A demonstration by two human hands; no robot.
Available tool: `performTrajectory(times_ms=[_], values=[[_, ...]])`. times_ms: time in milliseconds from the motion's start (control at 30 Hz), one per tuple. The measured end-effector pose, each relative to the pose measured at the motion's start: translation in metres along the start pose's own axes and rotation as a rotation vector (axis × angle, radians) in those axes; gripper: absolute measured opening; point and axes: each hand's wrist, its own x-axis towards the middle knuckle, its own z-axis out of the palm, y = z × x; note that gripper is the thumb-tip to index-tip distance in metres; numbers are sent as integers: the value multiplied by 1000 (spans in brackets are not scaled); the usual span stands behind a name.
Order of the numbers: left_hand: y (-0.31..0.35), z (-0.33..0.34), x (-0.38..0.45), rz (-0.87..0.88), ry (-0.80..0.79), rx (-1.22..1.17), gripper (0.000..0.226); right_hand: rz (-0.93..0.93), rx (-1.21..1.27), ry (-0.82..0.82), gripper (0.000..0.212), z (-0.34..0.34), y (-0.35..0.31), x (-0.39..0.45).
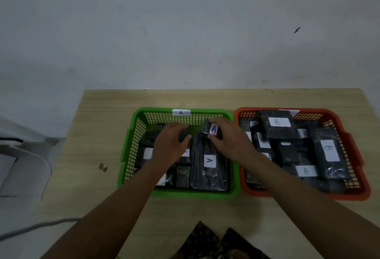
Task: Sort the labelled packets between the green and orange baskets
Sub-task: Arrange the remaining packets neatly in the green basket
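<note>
A green basket (134, 127) with an "A" tag on its far rim stands left of an orange basket (353, 141). Both contain several dark wrapped packets with white labels. Inside the green basket my left hand (169, 145) grips a dark packet (185, 134) whose label is hidden. My right hand (230, 137) pinches a small packet labelled A (212, 129), held tilted above a long packet labelled A (208, 166). In the orange basket, packets labelled B (277, 124) lie stacked on top.
The baskets stand on a light wooden table (98, 131) against a pale wall. A small brown scrap (103, 167) lies on the table left of the green basket. A grey cable (35, 226) runs past the left table edge. Dark patterned fabric (207, 242) shows at the near edge.
</note>
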Motion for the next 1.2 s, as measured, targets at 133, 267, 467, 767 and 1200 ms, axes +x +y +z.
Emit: performTrajectory(times_ms=[133, 267, 467, 767, 1200], values=[[-17, -3, 32, 174, 52, 164, 47, -19, -31, -21, 48, 14, -2, 24], [-32, -4, 65, 220, 3, 184, 49, -99, -80, -16, 42, 33, -7, 45], [-50, -11, 95, 244, -87, 36, 29, -152, -27, -28, 44, 55, -5, 54], [-61, -6, 99, 192, -97, -83, 26, -39, -188, 82, 41, 60, -9, 38], [-55, 7, 95, 188, -18, 71, 31, 416, -186, -237, 18, 45, 0, 65]])
